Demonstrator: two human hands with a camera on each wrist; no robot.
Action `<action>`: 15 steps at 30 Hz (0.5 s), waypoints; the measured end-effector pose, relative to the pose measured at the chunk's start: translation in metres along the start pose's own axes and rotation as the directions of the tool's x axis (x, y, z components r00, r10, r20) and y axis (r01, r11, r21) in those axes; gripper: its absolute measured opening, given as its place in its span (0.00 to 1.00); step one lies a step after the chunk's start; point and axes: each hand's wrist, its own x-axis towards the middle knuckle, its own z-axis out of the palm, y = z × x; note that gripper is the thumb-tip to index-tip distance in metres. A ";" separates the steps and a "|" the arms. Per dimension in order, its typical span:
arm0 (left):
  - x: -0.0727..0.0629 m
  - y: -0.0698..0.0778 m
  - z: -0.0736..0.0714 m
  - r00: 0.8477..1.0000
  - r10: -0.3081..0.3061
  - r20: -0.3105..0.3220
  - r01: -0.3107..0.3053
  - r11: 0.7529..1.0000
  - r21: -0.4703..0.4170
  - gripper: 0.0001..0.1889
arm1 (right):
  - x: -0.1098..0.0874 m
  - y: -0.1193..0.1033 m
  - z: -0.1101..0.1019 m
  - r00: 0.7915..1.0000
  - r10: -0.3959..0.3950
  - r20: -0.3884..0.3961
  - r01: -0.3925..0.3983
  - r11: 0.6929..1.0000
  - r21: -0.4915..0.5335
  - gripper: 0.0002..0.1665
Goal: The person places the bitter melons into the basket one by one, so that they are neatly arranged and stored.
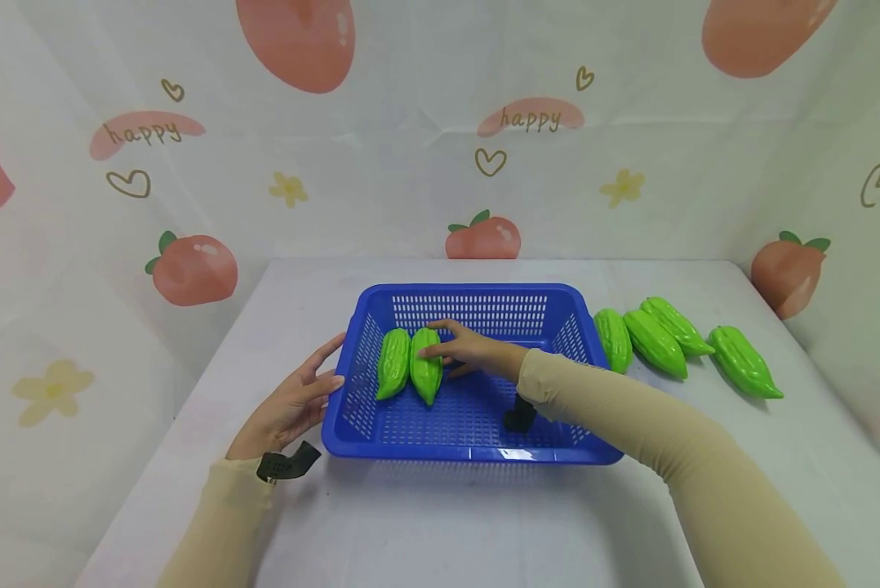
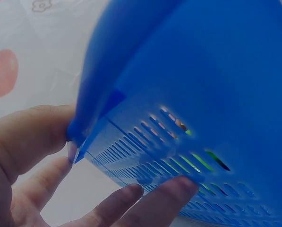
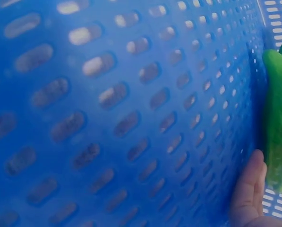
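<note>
Your right hand (image 1: 473, 349) grasps a glossy, bright-green, ridged, tapered gourd (image 1: 425, 377) inside the rectangular blue plastic basket (image 1: 425, 451), toward the basket's left wall, just beside a matching second gourd (image 1: 393, 363). Your left hand (image 1: 289, 404) pinches the basket's left rim; four similar gourds (image 1: 656, 344) lie right of the basket.

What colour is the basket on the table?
Blue all over, rim and slotted walls alike; the basket shows best in the head view.
</note>
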 end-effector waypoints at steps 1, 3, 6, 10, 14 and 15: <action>0.000 0.000 0.000 1.000 -0.003 -0.002 0.003 1.000 0.001 0.39 | -0.001 -0.001 0.000 1.000 0.002 -0.003 -0.002 1.000 -0.004 0.43; 0.000 0.000 -0.001 1.000 -0.009 -0.008 0.009 1.000 -0.001 0.38 | -0.002 -0.002 -0.002 1.000 0.005 -0.004 -0.005 1.000 -0.009 0.42; 0.001 0.000 -0.001 1.000 -0.012 -0.012 0.012 1.000 -0.005 0.38 | -0.005 -0.005 -0.007 1.000 0.009 0.000 -0.009 0.999 -0.031 0.41; 0.001 0.001 -0.002 1.000 -0.010 -0.009 0.009 1.000 -0.018 0.38 | -0.010 -0.011 -0.017 1.000 0.022 0.013 -0.021 0.998 -0.065 0.39; 0.000 0.000 -0.003 1.000 -0.013 0.016 0.013 0.999 -0.031 0.38 | -0.021 -0.021 -0.030 0.999 0.031 0.026 -0.029 0.997 -0.070 0.35; 0.000 0.001 -0.003 1.000 -0.014 0.024 0.015 0.999 -0.030 0.38 | -0.024 -0.023 -0.033 0.999 0.028 0.029 -0.026 0.998 -0.062 0.34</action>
